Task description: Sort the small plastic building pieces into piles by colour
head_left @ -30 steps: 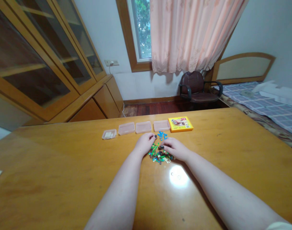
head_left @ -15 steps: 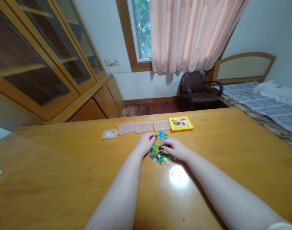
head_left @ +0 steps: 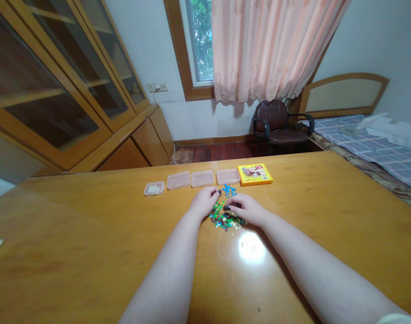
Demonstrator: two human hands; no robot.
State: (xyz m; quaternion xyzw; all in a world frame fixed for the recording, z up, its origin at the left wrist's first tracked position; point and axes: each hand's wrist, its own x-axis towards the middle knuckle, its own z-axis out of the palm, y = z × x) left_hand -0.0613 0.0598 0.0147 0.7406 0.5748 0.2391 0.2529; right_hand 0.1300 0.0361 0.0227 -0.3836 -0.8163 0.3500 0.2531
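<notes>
A mixed pile of small building bricks (head_left: 224, 221), green, brown, cream and blue, lies on the wooden table between my hands. Just beyond it is a smaller group of blue bricks (head_left: 228, 191). My left hand (head_left: 204, 201) is at the left side of the pile, its thumb and finger closed together near the blue group. My right hand (head_left: 248, 209) hovers over the right part of the pile, fingers bent and thumb against fingertip above the bricks. Whatever is between the fingertips of either hand is too small to make out.
Beyond the bricks stands a row of clear plastic trays (head_left: 202, 179), with a smaller tray (head_left: 154, 189) at its left end holding something pale. A yellow box (head_left: 255, 174) lies at the right end. Further off are an office chair (head_left: 276, 123) and a bed (head_left: 370, 139).
</notes>
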